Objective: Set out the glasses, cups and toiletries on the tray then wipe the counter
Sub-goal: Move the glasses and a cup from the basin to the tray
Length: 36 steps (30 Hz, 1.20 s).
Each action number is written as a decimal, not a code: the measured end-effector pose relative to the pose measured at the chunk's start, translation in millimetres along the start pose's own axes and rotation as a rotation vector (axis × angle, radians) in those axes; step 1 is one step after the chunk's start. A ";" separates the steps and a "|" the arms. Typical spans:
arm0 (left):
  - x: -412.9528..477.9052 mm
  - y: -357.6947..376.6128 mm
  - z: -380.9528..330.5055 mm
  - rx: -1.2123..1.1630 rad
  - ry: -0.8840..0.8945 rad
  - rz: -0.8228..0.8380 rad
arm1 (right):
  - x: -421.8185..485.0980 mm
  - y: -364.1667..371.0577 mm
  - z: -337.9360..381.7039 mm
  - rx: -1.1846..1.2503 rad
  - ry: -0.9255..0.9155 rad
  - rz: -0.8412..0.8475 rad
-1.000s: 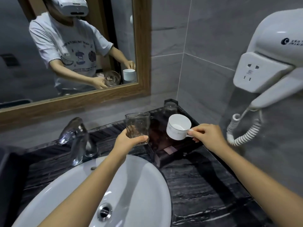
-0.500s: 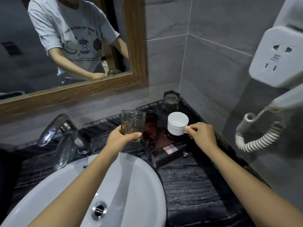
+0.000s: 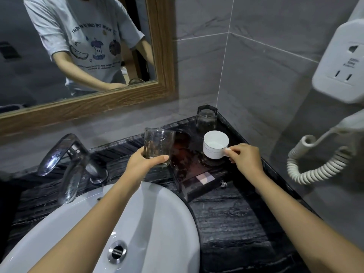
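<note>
Two vessels are carried at once over a dark marbled desk [image 3: 236, 219] that fills the near right of the scene, beside a white basin [image 3: 149, 223] at near left. On the far right corner of the desk a dark tray [image 3: 189, 170] is set, with a small pale card or packet lying at its near end and one faceted glass [image 3: 205, 121] already standing at its far corner.

A clear tumbler [image 3: 158, 147] is wrapped by the left hand [image 3: 141, 164], thumb across the near face and fingers curled behind, and is held just left of the tray's edge, above the desk. A white cup [image 3: 215, 144] is pinched by its handle between thumb and fingers of the right hand [image 3: 245, 159]; its base seems to be on or just over a round recess of the tray, though contact cannot be told.

Trouble is most likely from the tumbler: if it is swung right too low, its base could be knocked against the tray's raised rim. The cup could be tipped if the handle is released before the base sits flat in the recess. Wet glass may also slip in the grip.
</note>
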<state>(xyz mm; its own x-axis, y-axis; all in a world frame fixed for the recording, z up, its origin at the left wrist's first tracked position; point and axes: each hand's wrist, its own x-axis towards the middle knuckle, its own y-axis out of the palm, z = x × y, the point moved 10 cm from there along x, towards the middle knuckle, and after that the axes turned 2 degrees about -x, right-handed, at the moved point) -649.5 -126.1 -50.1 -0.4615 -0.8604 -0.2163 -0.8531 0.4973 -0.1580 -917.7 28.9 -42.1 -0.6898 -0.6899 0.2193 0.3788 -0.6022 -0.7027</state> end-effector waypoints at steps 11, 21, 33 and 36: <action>2.9 10.8 2.7 -0.003 0.001 0.037 | 14.2 -8.0 -40.2 0.006 0.154 -0.033; 11.7 0.3 -5.4 0.022 0.062 0.010 | 2.9 -20.3 -19.6 -0.251 0.182 0.004; 22.0 6.0 -75.6 0.515 0.230 0.038 | -15.6 46.0 198.0 -0.496 -0.777 0.238; 33.5 5.1 -83.6 0.594 0.215 0.061 | 2.9 59.5 197.3 -0.515 -0.734 0.332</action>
<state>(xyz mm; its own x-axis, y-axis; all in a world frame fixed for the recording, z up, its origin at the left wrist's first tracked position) -689.6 -161.8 22.4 -0.5958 -0.8014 -0.0534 -0.5716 0.4698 -0.6727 -775.5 -88.2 50.3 0.0295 -0.9790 0.2017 0.0471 -0.2002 -0.9786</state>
